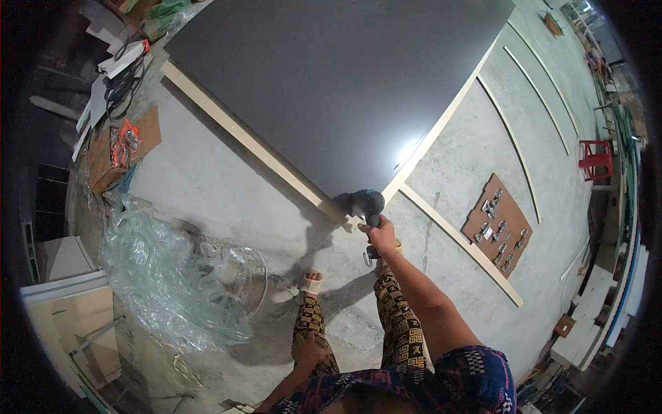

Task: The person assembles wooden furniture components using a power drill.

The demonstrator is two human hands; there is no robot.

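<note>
My right hand (381, 234) is wrapped round the handle of a dark cordless drill (369, 200) with teal trim. The drill sits at the near corner of a large dark grey panel (324, 90), its front end pointing left; whether the tip touches the panel cannot be made out. Pale strips of wood, including a long one (241, 136), run along the panel's edges. My left hand (312, 350) rests on my left thigh, holding nothing, its fingers laid against the patterned trousers.
A brown board (493, 224) with several metal fittings lies on the right, beside a pale strip (462, 243). Clear plastic sheeting (169, 276) is heaped at left, near a cardboard box (110, 152). A red stool (595, 161) stands far right.
</note>
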